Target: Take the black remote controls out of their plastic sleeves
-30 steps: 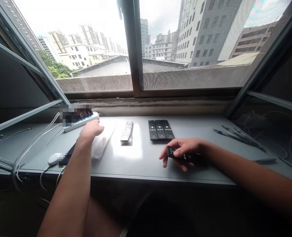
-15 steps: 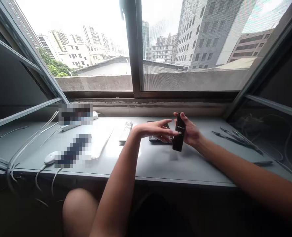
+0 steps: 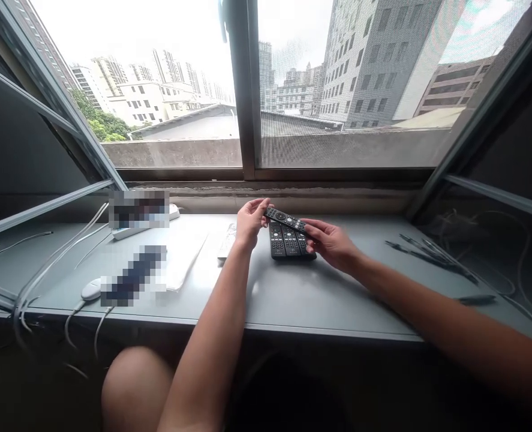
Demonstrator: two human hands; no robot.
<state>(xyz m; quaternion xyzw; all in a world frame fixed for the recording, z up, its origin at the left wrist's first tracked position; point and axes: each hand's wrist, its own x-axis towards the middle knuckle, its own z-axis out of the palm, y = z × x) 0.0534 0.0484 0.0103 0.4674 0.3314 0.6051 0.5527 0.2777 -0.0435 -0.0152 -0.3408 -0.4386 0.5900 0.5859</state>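
A black remote control (image 3: 285, 219) is held level between both hands, just above three black remotes (image 3: 290, 241) lying side by side on the grey ledge (image 3: 292, 300). My left hand (image 3: 250, 223) pinches its left end. My right hand (image 3: 331, 243) grips its right end. A silver remote in clear wrap (image 3: 227, 240) lies just left of my left hand, partly hidden by it.
A white power strip (image 3: 144, 222), a flat white pad (image 3: 182, 264), a white mouse (image 3: 91, 289) and white cables (image 3: 54, 264) sit on the left of the ledge. Dark cables or pens (image 3: 432, 252) lie at the right. The window frame (image 3: 243, 90) rises behind.
My right hand lifted the black remote off the ledge. My left hand came over from the power strip and took its other end. Both hands have turned it level over the three remotes.
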